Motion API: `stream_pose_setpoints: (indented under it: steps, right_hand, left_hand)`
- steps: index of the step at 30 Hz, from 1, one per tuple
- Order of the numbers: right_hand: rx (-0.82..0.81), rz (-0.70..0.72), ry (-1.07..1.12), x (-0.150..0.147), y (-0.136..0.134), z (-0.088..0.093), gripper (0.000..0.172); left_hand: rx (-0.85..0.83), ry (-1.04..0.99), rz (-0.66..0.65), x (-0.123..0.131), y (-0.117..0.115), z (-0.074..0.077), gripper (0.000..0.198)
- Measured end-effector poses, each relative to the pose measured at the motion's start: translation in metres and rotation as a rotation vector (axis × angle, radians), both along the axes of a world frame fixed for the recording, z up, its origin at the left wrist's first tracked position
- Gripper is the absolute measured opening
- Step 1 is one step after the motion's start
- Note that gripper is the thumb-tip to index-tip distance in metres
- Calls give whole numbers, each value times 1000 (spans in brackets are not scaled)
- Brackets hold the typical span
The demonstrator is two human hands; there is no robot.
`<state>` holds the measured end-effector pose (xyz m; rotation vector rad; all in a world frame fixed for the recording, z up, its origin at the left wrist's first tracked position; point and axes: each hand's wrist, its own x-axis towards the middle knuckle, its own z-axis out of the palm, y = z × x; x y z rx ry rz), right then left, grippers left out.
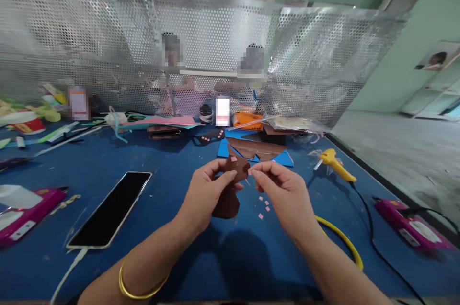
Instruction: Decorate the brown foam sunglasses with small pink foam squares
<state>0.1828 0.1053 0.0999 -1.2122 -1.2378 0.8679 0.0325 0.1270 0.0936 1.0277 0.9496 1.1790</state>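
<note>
My left hand (205,195) is closed on a brown felt piece (230,190) and holds it above the blue table (143,247). A small pink square sits on the piece near its top. My right hand (283,195) is just right of it, thumb and forefinger pinched together at the felt's right edge; whatever they pinch is too small to name. Several tiny pink squares (264,203) lie on the table below my right hand. A gold bangle is on my left wrist.
A phone (111,209) on a white cable lies at left. A yellow glue gun (336,162) with black cord lies at right. Blue and brown sheets (255,149) lie behind my hands. Pink devices sit at both table edges. Two people sit behind the perforated metal screen (215,56).
</note>
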Motion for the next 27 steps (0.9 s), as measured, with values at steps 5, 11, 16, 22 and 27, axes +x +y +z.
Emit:
stream_pose_setpoints:
  steps: [5,11,16,22,27]
  right_hand:
    - [89,-87,-96,-6,-4,-8,13]
    - [68,-98,-76,-9,-3,-21,17]
    - [67,-92,-94,-10,0,-24,18]
    - [71,-61,-95,-10,2,-32,17]
    - [62,-17,-18,-8,3,-37,17]
  left_hand:
    - [0,-14,-10,6,-10,4,18]
    - [17,-6,-29,7,-10,3,21]
    - [5,-17,-56,6,-7,-2,19]
    - [-54,-36,-6,3,-3,-6,20]
    - [-95,10,-92,3,-3,-9,24]
